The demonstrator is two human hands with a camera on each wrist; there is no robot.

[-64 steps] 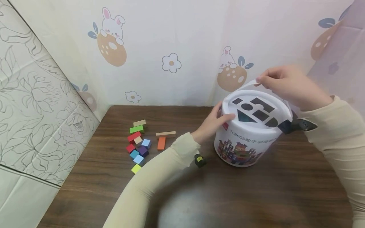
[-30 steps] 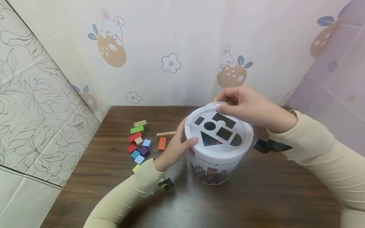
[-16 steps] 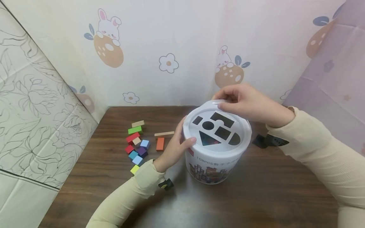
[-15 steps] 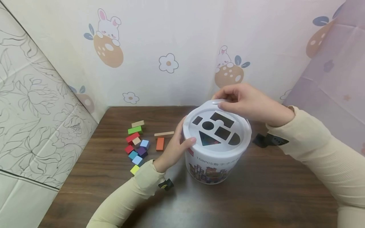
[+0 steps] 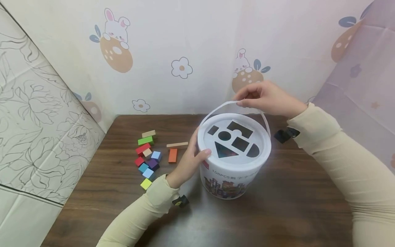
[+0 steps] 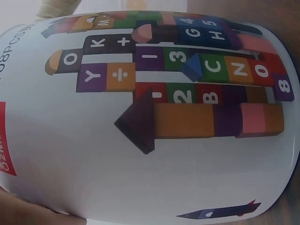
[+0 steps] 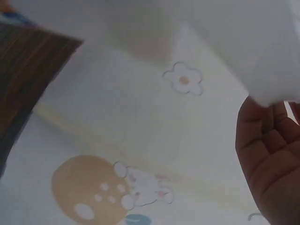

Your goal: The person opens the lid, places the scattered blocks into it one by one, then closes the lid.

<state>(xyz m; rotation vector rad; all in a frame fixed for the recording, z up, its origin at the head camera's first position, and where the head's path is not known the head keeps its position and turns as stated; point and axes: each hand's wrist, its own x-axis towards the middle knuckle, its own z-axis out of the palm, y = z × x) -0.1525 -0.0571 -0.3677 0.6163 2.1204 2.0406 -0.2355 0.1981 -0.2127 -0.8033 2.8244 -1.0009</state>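
A white toy-block bucket [image 5: 234, 173] stands on the table, its lid [image 5: 213, 144] pierced by several shaped holes. My left hand [image 5: 191, 157] holds the bucket's left side, thumb over the lid rim. In the left wrist view the printed bucket wall [image 6: 93, 154] fills most of the picture, with part of a hand at the lower left. Above the lid's far side, my right hand [image 5: 268, 99] pinches the white bucket handle [image 5: 216, 109], which arches upright. The right wrist view shows the right hand's curled fingers [image 7: 255, 126] at the blurred handle.
Several loose wooden blocks lie left of the bucket, among them an orange block [image 5: 172, 155], a green block [image 5: 145, 140] and a yellow block [image 5: 146, 184]. Behind the brown table [image 5: 277, 212] hangs a patterned cloth [image 5: 203, 41]; a flower-print panel [image 5: 34, 103] borders the left.
From the earliest frame, the bucket has shifted left and nearer with both hands. The handle, lowered near the lid half a second ago, is now raised in my right hand.
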